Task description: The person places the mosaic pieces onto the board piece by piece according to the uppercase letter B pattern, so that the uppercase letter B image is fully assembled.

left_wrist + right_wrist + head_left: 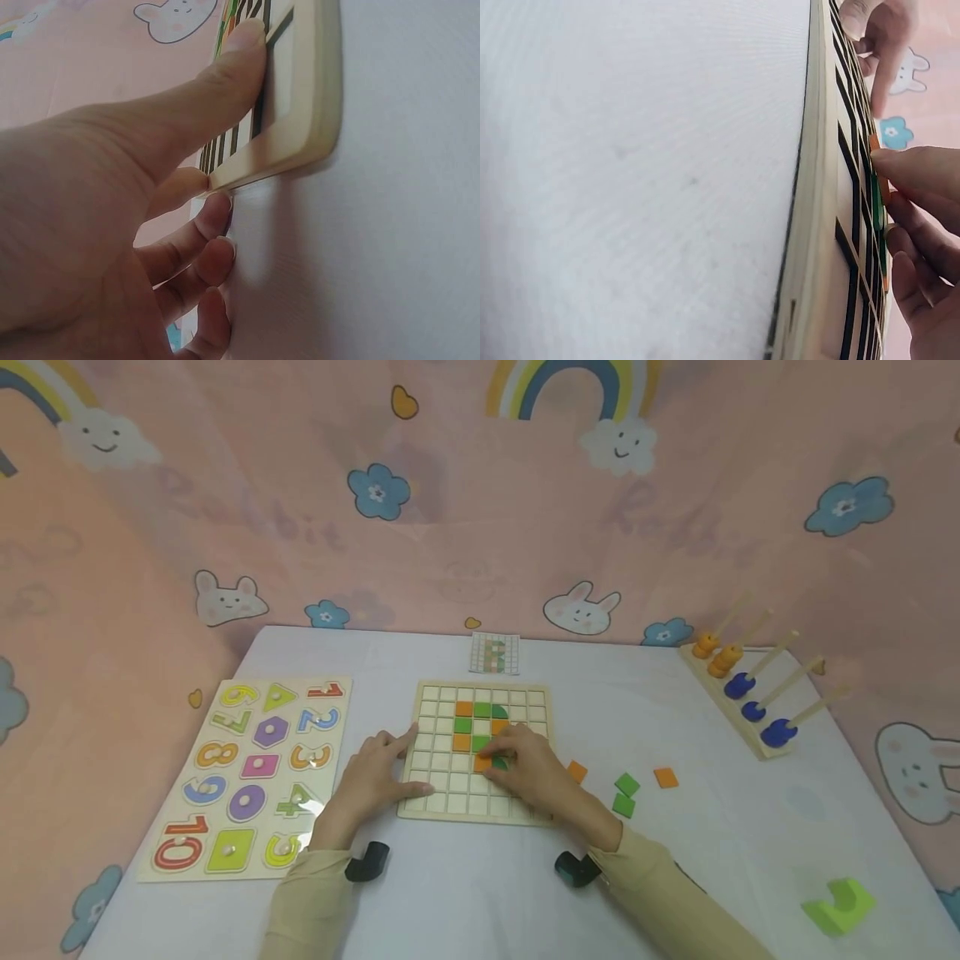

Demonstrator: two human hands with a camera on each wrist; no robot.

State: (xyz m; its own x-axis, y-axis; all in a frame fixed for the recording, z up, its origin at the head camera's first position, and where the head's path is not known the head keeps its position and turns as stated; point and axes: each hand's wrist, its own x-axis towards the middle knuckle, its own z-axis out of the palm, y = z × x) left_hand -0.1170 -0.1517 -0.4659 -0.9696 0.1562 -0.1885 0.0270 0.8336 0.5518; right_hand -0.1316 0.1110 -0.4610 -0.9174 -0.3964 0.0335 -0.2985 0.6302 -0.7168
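A wooden grid board [480,818] lies flat on the white table. My left hand [372,781] steadies its left side, index finger at the edge. In the left wrist view, the thumb [217,79] lies extended over the rim, the other fingers loosely bent beside it. My right hand [528,770] reaches over the board and pinches an orange square tile [884,185] between thumb and fingertips, low in the pattern. Orange tiles [464,708], green tiles [482,710] and a rounded green piece [500,712] sit in the grid cells. The hand covers part of the pattern.
Loose green tiles [625,805] and orange tiles [665,777] lie right of the board. Behind it is a pattern card [495,653]. A number-and-shape puzzle [247,768] lies left. At right stand a peg rack [738,702] and a lime-green block [840,907].
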